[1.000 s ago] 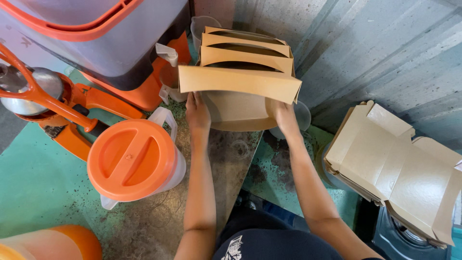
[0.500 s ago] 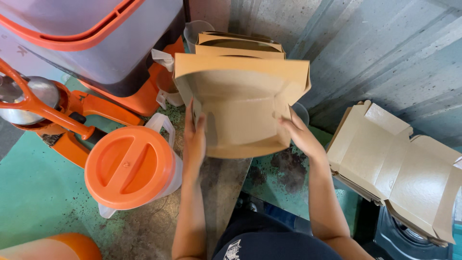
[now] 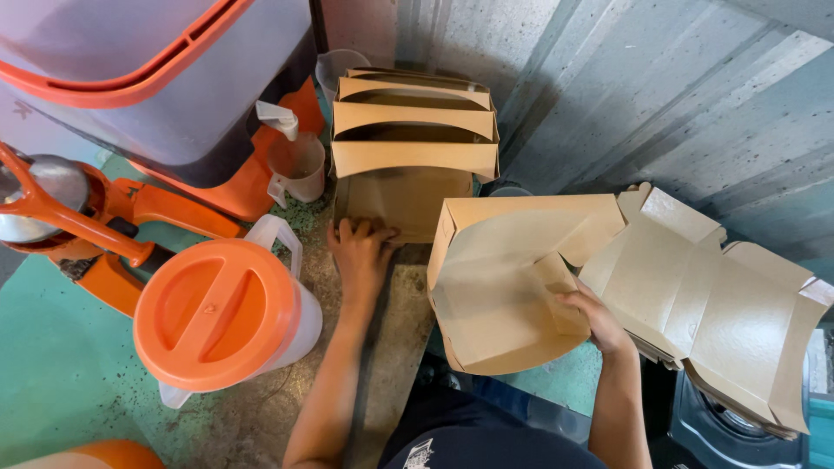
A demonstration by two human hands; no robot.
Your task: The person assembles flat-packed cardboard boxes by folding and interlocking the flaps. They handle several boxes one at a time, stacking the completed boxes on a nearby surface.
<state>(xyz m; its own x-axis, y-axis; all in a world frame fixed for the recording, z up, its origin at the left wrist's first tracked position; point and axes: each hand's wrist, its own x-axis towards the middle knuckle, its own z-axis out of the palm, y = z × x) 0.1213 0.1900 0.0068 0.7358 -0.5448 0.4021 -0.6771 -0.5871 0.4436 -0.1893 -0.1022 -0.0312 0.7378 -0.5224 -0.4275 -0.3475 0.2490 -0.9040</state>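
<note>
My right hand [image 3: 587,315] grips an open brown cardboard food box [image 3: 499,278] by its right edge, holding it to the right of the counter. My left hand [image 3: 360,250] rests with curled fingers on the lower edge of a flat brown box [image 3: 402,198] at the bottom of a row of upright nested cardboard boxes [image 3: 415,122] leaning against the wall. To the right lies a stack of unfolded cardboard boxes [image 3: 721,300].
An orange-lidded plastic pitcher [image 3: 217,313] stands to the left of my left arm. Behind it are a small clear measuring cup [image 3: 295,165], an orange manual press [image 3: 61,217] and a large grey tub with an orange rim [image 3: 156,78]. A corrugated metal wall [image 3: 660,104] is behind.
My right hand has carried one box from in front of the row down and to the right, and it now lies open. My left hand let go and dropped to the flat box.
</note>
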